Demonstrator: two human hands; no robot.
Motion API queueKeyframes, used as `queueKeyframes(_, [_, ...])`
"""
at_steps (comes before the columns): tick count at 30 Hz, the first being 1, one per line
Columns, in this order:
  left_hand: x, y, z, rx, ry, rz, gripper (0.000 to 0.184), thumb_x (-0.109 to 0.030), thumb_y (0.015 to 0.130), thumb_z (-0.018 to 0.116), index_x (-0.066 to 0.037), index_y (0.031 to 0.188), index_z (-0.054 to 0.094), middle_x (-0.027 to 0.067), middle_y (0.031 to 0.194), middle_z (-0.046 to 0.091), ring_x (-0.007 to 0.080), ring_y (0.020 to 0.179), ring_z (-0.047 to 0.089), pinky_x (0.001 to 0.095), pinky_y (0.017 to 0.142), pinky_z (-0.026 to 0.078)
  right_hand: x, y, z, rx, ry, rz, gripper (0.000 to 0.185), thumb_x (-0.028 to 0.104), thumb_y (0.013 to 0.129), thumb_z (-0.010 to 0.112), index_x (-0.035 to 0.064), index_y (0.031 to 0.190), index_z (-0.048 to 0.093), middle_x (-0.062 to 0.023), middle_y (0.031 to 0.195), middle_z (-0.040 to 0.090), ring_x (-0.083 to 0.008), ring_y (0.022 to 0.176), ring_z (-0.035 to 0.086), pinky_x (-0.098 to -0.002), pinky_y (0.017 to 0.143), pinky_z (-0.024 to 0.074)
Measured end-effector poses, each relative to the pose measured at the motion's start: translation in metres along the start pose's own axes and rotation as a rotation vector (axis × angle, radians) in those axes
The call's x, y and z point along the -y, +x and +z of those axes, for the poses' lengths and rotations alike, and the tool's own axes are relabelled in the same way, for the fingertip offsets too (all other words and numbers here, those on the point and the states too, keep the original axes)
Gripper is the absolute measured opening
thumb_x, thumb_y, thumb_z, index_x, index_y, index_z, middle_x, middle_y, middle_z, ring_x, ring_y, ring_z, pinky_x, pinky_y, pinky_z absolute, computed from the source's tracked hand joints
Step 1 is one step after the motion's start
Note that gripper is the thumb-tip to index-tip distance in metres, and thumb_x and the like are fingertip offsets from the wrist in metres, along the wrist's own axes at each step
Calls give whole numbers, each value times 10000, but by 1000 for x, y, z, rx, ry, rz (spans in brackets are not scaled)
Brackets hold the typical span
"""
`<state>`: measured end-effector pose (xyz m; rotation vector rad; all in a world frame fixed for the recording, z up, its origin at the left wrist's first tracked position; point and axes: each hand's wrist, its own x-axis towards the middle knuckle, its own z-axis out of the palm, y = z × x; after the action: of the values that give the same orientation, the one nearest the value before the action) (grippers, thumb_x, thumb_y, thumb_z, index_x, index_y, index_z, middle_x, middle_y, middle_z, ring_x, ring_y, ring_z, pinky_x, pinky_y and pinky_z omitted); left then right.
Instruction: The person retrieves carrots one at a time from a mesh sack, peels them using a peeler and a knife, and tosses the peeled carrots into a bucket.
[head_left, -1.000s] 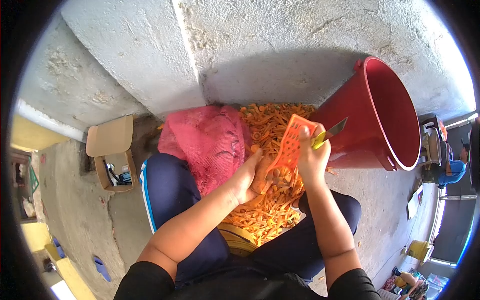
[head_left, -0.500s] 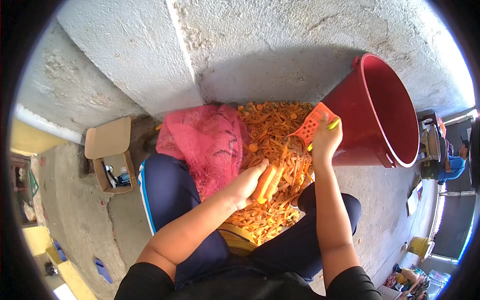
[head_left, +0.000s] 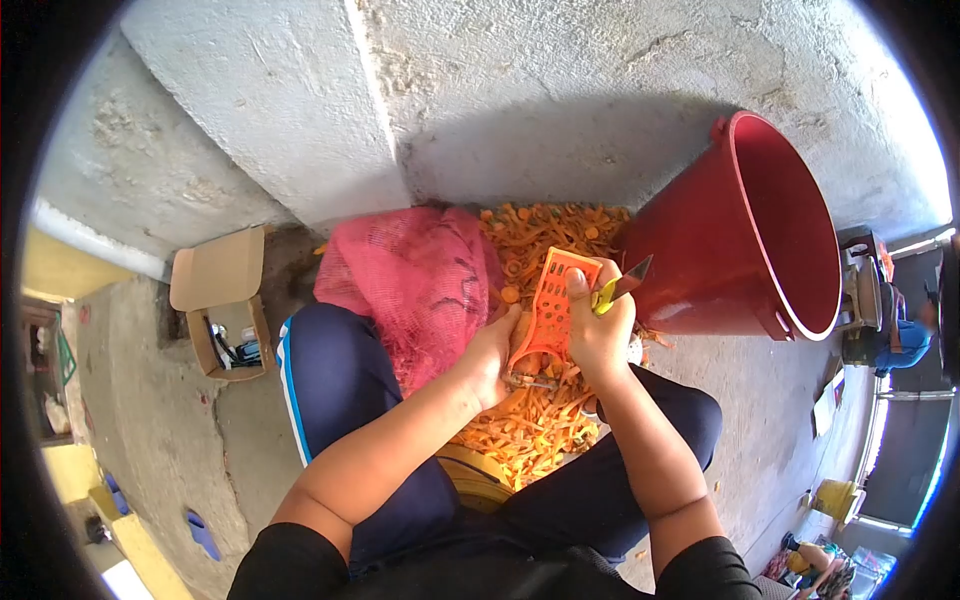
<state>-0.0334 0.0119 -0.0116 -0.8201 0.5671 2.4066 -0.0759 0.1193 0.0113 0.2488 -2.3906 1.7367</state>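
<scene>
Between the person's navy-trousered knees (head_left: 335,345), the left hand (head_left: 488,362) is holding a carrot (head_left: 520,330), partly hidden, while the right hand (head_left: 603,335) is holding an orange perforated peeler (head_left: 552,300) against it and also gripping a small knife (head_left: 606,296), blade pointing outward. The work appears to be at a peeling stroke; another such stroke would call for a firm left grip, fingers clear of the peeler's edge, and care over the exposed knife. Beneath, carrot peelings (head_left: 530,430) are lying in a heap, with a pink mesh bag (head_left: 405,270) resting on the left and a large red bucket (head_left: 690,250) standing on the right. Farther off, an open cardboard box (head_left: 262,325) is sitting near the wall (head_left: 520,100), and another person (head_left: 908,343) is showing at far right.
</scene>
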Motion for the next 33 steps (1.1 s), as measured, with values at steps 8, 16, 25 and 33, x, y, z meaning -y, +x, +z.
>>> queueKeyframes(8, [9,2,-27,304,255,-94,393,-434,867,373,-77,980,491,39,819,561,182,692,572,304,550,476,-25,52,-35,-382,-321,66,190,186,837,527,18,770,468,-46,573,455,-95,531,381,-254,490,357])
queueKeyframes(16, [-3,-8,-6,65,176,-123,376,-438,852,406,-92,955,513,50,757,577,179,658,577,350,524,495,1,24,-18,-143,15,58,207,230,864,484,28,831,517,50,628,415,-25,578,335,-185,516,290])
queueKeyframes(25, [0,5,-14,51,106,18,342,-351,895,332,-92,1014,520,64,872,597,172,724,582,371,611,493,3,-3,-5,42,-79,85,187,192,853,491,7,881,490,-71,670,517,-123,624,468,-277,590,399])
queueKeyframes(33, [-4,8,-13,96,58,-10,351,-355,895,336,-88,1039,512,60,928,594,186,787,580,363,647,491,4,5,-11,-53,-1,164,170,180,861,478,25,795,460,-10,625,426,-72,588,372,-229,550,353])
